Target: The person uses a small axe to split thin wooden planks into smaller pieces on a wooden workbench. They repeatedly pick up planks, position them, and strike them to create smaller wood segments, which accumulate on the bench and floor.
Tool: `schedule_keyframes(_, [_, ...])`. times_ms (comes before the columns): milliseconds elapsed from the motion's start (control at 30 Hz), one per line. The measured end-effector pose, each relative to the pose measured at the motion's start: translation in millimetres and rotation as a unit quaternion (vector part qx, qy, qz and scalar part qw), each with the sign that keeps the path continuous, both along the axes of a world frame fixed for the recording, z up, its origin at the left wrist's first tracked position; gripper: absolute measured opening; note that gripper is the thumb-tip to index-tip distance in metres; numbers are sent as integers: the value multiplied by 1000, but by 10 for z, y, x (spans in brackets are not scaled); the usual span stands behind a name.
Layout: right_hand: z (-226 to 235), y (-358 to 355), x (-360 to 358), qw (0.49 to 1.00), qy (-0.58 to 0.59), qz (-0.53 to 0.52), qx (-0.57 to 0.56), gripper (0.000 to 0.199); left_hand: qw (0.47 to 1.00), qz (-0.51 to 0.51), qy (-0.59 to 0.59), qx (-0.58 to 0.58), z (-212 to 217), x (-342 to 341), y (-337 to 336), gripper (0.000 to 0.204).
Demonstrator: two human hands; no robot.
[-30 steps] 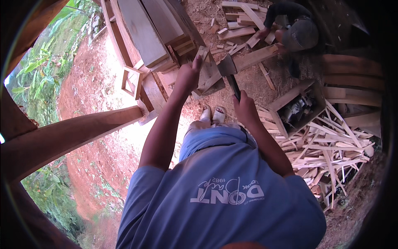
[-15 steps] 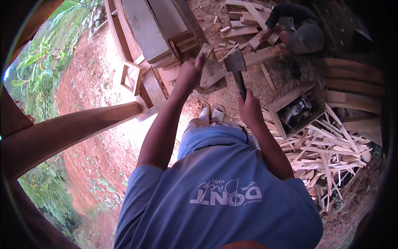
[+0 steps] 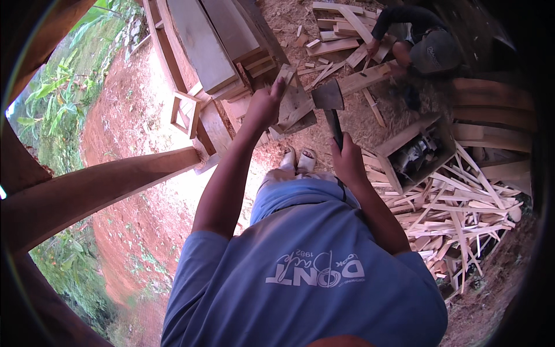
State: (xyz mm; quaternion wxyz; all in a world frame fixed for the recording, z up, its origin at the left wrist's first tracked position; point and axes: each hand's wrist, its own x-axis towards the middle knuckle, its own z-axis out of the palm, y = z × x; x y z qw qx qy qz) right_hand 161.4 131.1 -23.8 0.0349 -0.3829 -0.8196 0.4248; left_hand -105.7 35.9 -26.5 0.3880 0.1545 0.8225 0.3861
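My right hand (image 3: 349, 159) is closed round the dark handle of a hatchet (image 3: 328, 96). Its broad grey head points away from me, raised in front of my body. To the left, my left hand (image 3: 266, 107) grips a light piece of wood (image 3: 285, 73) near its end, thumb along it. Where that piece's lower part ends is hidden by my hand. Just beyond it lies a wooden block (image 3: 300, 118), and the hatchet head is apart from the held piece.
Stacked boards (image 3: 217, 52) stand ahead on the left, and a thick beam (image 3: 110, 182) crosses the left side. A wooden box (image 3: 399, 141) with machine parts sits right, beside a heap of offcuts (image 3: 457, 214). A co-worker in a cap (image 3: 433, 52) crouches at far right by planks.
My right hand and the hatchet have come slightly down toward me. My left hand has stayed nearly still on the wood. The co-worker's arm and head have shifted a little.
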Motion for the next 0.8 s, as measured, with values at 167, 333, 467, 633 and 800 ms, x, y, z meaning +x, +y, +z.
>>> schedule_keyframes(167, [85, 47, 208, 994, 80, -50, -57, 30, 971, 7, -205, 122, 94, 52, -374, 60])
schedule_keyframes(333, [-223, 130, 363, 991, 56, -69, -100, 31, 866, 83, -426, 250, 88, 117, -1239, 59])
schedule_keyframes(467, [-310, 294, 163, 998, -24, 16, 54, 32, 738, 127, -539, 386, -23, 267, -1866, 70])
schedule_keyframes(633, [-513, 468, -406, 972, -15, 118, 204, 33, 658, 173, -540, 496, -4, 544, -2103, 67])
schedule_keyframes(800, [-786, 472, -925, 945, 33, 190, 263, 42, 633, 206, -526, 530, 18, 752, -2221, 70])
